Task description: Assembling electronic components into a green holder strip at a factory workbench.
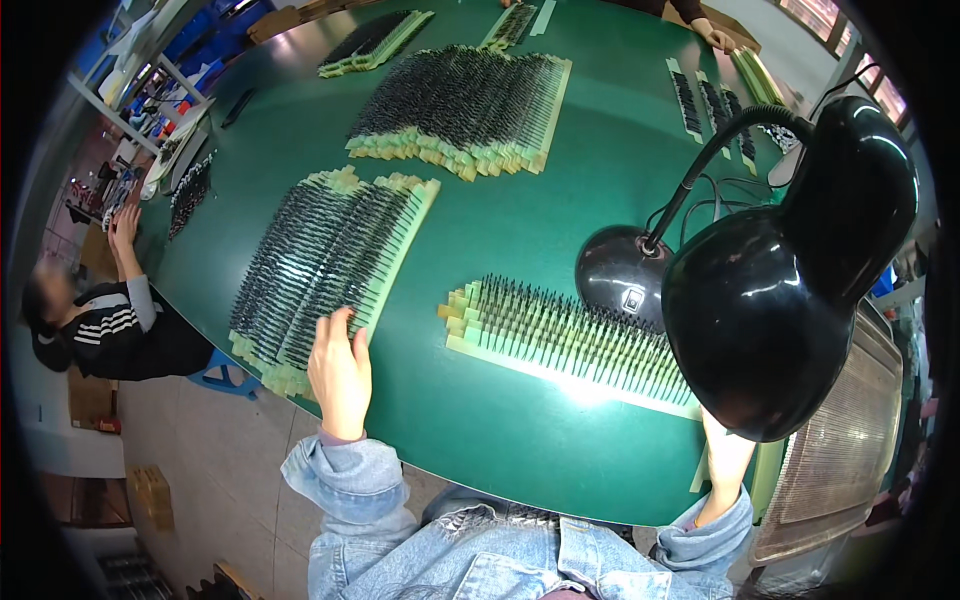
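Observation:
My left hand (340, 380) rests at the near right edge of a wide batch of pale green strips with rows of thin black pin-like pieces (325, 260). Its thumb and index finger are apart, touching the end of the outermost strip. At the right, my right hand (727, 458) is by the right end of another row of pale green strips with upright black pins (570, 340). The lamp head hides its fingers, so its grip does not show. A narrow pale green strip (699, 468) shows beside that hand.
A black desk lamp (765, 320) looms over the right side, its round base (625, 270) behind the pinned row. More strip batches (460, 105) lie farther back on the green table (520, 220). A co-worker (110, 310) sits left; another person's hand (715, 38) is at back right.

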A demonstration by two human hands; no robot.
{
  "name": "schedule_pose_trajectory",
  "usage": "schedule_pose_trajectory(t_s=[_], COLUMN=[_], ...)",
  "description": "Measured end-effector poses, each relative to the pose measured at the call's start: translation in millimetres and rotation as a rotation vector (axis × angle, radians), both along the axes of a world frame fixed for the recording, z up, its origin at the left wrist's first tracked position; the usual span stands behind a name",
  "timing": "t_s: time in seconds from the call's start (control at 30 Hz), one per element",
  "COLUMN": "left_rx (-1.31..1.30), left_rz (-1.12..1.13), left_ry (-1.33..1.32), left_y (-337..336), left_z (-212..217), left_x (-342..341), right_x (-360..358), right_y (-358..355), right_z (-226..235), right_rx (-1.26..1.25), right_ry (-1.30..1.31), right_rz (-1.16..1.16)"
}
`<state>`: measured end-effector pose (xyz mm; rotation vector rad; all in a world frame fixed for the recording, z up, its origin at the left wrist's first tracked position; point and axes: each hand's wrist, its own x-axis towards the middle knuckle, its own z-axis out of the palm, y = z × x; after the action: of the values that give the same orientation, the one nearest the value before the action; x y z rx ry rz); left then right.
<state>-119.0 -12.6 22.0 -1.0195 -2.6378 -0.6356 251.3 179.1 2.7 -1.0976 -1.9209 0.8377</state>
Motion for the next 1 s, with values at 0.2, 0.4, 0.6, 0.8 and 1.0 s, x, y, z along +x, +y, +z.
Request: schedule_pose_trajectory(t_s=[0.2,0.4,0.6,0.8,1.0], left_rx=[-0.004,-0.051,-0.133,-0.080,-0.151], left_rz=[0.103,0.207,0.223,-0.380,-0.575], left_ry=[0.072,0.205,0.367,-0.038,-0.276], left_y=[4.2,5.7,8.8,35.9,58.5], left_z=[1.0,-5.5,5.1,27.2,20.5], left_x=[-14.6,-32.1,-20.2,24.4,36.6], right_x=[-8.0,-4.4,-9.4,-9.5,2.0], right_y=[0.0,-4.0,-5.5,-3.2,1.4], right_z=[3.8,7.8,10.0,5.7,-9.9], right_rx=[-0.074,-0.031,-0.063,-0.162,-0.204], right_ry=[0.043,0.045,-0.151,-0.212,-0.232], right_rz=[-0.051,-0.028,-0.067,-0.029,0.031])
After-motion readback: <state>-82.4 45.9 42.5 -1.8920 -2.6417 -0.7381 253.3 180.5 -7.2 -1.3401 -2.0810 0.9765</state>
